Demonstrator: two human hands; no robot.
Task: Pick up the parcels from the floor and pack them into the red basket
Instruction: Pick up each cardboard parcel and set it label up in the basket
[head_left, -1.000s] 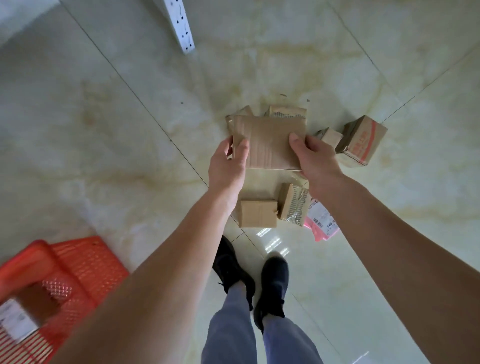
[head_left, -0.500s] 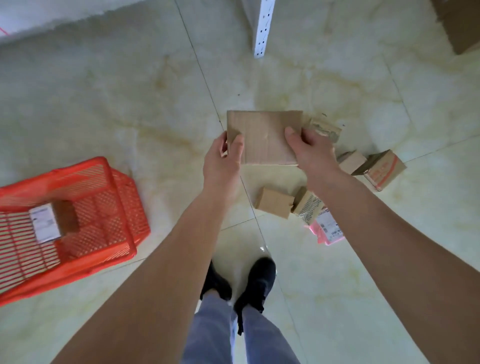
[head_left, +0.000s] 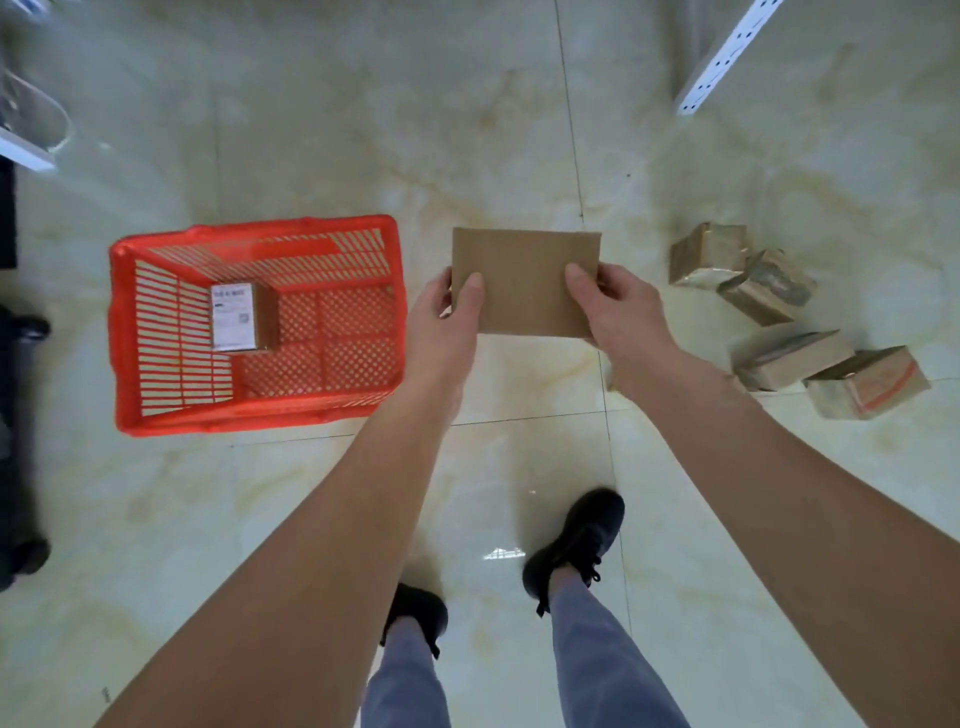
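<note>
The flat brown parcel (head_left: 524, 280) sits in the air between our left hand (head_left: 447, 322) and right hand (head_left: 618, 317), each pinching a side edge. A second ago it hung over the floor pile; now we have turned, and the red basket (head_left: 124, 332) lies just left of it, one labelled box (head_left: 241, 317) inside. Four parcels (head_left: 769, 322) remain on the floor.

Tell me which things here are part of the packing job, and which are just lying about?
Part of the job:
flat brown cardboard parcel, held by left hand and right hand
red plastic basket
labelled small box inside it
four taped parcels on the floor

Lying about:
white perforated metal post
</note>
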